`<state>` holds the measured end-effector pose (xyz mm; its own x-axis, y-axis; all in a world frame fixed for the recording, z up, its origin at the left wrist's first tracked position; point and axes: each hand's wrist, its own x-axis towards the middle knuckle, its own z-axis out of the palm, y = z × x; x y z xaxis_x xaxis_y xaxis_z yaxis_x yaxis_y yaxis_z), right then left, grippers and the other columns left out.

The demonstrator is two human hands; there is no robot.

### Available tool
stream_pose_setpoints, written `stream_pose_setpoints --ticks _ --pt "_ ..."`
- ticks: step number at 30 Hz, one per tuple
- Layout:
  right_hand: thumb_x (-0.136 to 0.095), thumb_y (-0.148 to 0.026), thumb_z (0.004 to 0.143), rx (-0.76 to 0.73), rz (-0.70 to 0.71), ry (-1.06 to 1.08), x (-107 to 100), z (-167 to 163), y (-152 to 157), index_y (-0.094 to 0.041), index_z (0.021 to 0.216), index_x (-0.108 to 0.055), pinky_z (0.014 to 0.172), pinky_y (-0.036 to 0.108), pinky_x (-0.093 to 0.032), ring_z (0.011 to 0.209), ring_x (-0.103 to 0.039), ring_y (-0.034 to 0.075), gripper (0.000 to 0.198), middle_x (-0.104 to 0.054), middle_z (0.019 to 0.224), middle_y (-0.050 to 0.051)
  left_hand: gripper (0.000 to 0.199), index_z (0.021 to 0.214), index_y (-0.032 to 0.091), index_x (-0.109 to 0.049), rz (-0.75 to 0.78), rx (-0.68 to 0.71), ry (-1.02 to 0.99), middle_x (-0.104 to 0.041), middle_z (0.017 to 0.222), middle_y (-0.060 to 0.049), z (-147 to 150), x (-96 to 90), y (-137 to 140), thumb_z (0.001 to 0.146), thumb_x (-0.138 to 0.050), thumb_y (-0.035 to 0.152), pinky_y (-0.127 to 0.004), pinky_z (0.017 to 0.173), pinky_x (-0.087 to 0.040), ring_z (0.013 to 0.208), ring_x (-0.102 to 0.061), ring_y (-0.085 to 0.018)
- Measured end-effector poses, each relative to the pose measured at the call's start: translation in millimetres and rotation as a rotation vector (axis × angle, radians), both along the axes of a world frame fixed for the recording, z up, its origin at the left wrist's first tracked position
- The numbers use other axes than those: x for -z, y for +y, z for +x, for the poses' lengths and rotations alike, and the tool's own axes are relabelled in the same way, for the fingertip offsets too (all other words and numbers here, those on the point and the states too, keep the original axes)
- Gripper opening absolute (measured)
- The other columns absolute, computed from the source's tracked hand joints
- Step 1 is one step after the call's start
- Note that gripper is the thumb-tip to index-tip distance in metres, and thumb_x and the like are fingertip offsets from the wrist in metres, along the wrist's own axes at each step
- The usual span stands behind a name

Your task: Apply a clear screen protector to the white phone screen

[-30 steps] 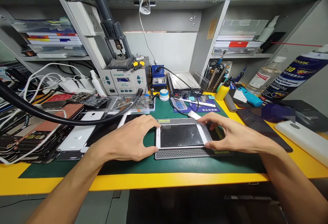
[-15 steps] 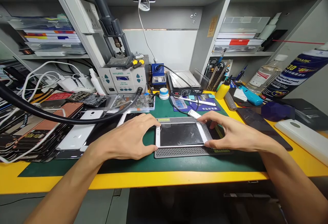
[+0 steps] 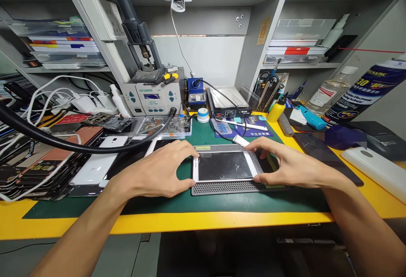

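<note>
A white-framed smartphone [image 3: 224, 166] with a dark, cracked screen lies sideways on a grey textured pad [image 3: 228, 188]. My left hand [image 3: 158, 169] grips its left end, thumb at the near corner and fingers at the far one. At the right end, my right hand [image 3: 279, 163] holds the phone the same way, thumb on the near corner. Under both hands the green mat [image 3: 203, 205] spreads over the yellow bench. Just beyond the right fingertips lies a small white piece [image 3: 241, 141], with a dark cable beside it.
Phones and phone parts [image 3: 47, 163] are stacked at left, under a thick black hose [image 3: 95, 146]. A hot-air station [image 3: 155, 97] stands behind. To the right are a yellow bottle [image 3: 276, 111], a clear bottle [image 3: 330, 93], a spray can [image 3: 364, 93] and a dark flat panel [image 3: 326, 156].
Both hands keep their hold on the phone, which stays in place. Only a very slight shift of the camera view shows.
</note>
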<state>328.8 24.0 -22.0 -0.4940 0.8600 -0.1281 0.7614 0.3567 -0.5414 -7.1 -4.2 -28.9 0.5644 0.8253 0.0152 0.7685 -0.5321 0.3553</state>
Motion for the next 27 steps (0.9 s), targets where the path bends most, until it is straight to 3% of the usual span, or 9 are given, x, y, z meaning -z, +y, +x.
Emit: stream_pose_setpoints --ticks 27 --pt "-0.074 -0.056 0.070 0.000 -0.001 -0.003 0.2 0.0 0.1 -0.028 0.127 -0.058 0.088 0.037 -0.051 0.106 -0.059 0.028 0.065 -0.061 0.122 0.005 0.052 0.130 0.027 -0.055 -0.004 -0.001 -0.008 -0.059 0.130 -0.007 1.2 -1.1 -0.3 0.081 -0.067 0.042 -0.041 0.105 -0.045 0.121 -0.055 -0.030"
